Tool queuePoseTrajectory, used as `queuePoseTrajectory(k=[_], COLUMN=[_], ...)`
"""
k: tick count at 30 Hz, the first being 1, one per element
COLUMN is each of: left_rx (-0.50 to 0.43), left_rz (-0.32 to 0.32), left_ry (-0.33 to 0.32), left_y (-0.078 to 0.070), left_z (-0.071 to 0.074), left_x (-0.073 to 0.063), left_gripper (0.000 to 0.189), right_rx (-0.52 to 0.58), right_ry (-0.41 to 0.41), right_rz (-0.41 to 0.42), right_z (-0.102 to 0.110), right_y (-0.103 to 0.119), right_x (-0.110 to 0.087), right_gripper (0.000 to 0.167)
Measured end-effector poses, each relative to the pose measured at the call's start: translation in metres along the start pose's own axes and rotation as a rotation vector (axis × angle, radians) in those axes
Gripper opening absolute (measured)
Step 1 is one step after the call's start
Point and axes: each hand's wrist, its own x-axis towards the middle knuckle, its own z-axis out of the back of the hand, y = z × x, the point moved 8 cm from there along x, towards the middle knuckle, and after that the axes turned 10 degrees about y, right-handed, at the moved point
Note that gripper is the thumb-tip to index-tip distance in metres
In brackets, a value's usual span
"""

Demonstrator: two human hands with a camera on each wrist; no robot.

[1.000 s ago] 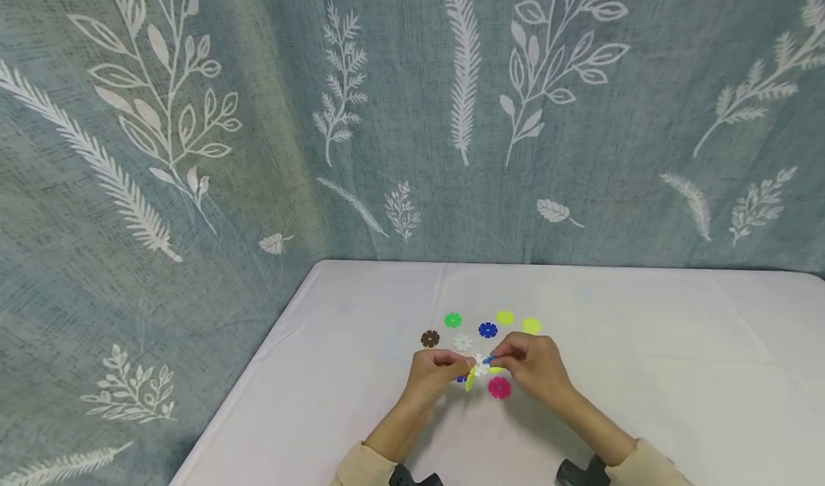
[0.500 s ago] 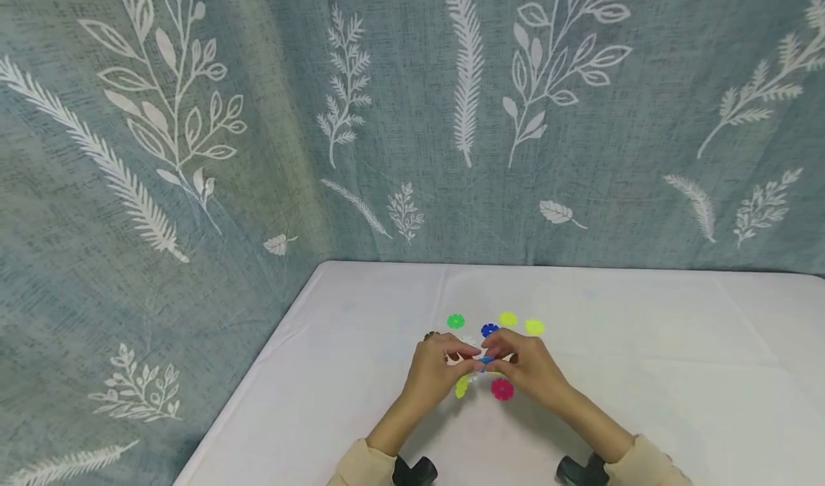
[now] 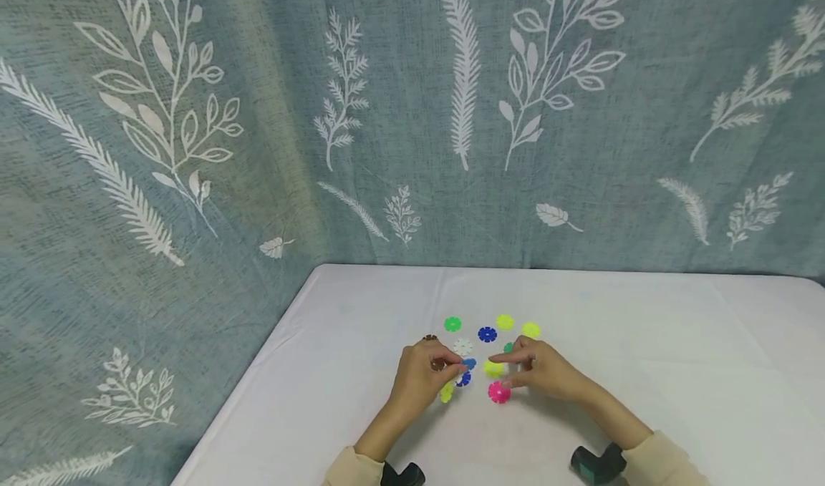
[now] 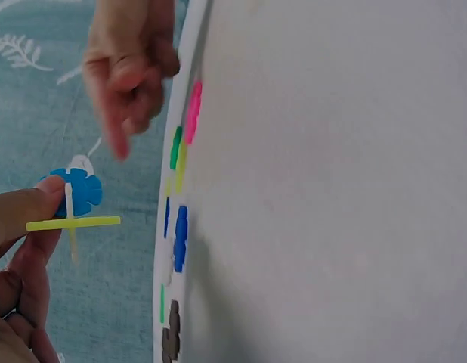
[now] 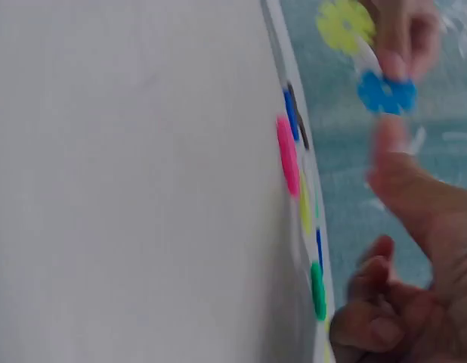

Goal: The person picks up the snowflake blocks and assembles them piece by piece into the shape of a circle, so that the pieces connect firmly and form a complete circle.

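A blue-green curtain (image 3: 399, 114) printed with white leaves and sprigs fills the upper part and the left side of the head view. Below it, a desk (image 3: 677, 350) under a white cover spreads across the lower centre and right.

Left of lower centre, the left hand (image 3: 419, 382) has its thumb and fingers pinched on a small joined piece, at or near its light blue disc (image 4: 86, 191). In the left wrist view this piece is at the left of the frame, raised off the desk, with a white slat (image 4: 69, 198) and a yellow slat (image 4: 101, 221) crossing below the blue.

The right hand (image 3: 544, 368), right of lower centre, grasps nothing: its index finger points left, the thumb is apart from it, and the other fingers bend loosely.

Notched discs lie about the hands: a green one (image 3: 453, 324), a dark blue one (image 3: 487, 334) and two yellow ones (image 3: 505, 321) along the far side; a white one (image 3: 462, 346) and a partly covered brown one (image 3: 430, 338) nearer the left hand; a pink one (image 3: 499, 392) by the right thumb.

Beige sleeves (image 3: 664, 464) enter at the bottom edge.
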Motion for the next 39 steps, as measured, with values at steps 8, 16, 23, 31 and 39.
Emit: queuePoseTrajectory(k=[8,16,23,31,39], left_rx=[-0.065,-0.118,-0.128,-0.068,0.011], left_rz=[0.011,0.026,0.024,-0.036,-0.104], left_ry=[-0.023,-0.026,-0.021,-0.007,-0.033], left_y=[0.009,0.014,0.013,0.006,-0.004], left_z=[0.001,-0.002,-0.003,-0.007,-0.007], left_x=[-0.002,-0.002,-0.002,-0.001,0.001], left_gripper=[0.006,0.006,0.006,0.005,0.006], right_rx=[-0.047,-0.211,-0.186,0.181,0.346], right_ry=[0.073,0.070,0.030,-0.097,-0.173], right_rz=[-0.040,-0.092,-0.019,-0.255,-0.325], right_z=[-0.005,-0.008,-0.006,0.004,0.006], right_y=[-0.016,-0.013,-0.007,-0.014,-0.009], right_x=[-0.003,0.000,0.000,0.004,0.006], right_gripper=[0.030,0.030,0.018,0.019,0.026])
